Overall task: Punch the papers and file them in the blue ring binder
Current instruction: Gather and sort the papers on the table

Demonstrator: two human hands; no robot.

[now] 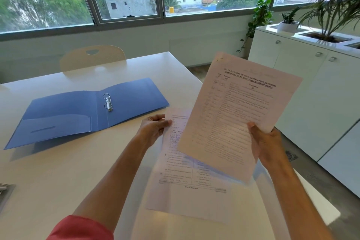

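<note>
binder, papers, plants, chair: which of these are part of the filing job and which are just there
Job: binder, lying open on the table; upper sheet in right hand; lower sheet in left hand.
Just there: chair, plants, cabinet.

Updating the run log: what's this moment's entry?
left hand: holds lower sheet | right hand: holds upper sheet | blue ring binder: open, empty

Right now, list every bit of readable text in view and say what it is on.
Upper sheet, in the right hand: heading starts "LIST OF STATUTORY RECORDS"; the rest is blurred.
Lower sheet, in the left hand: printed table and lines, too blurred to read.
Blue ring binder: no text visible.
</note>
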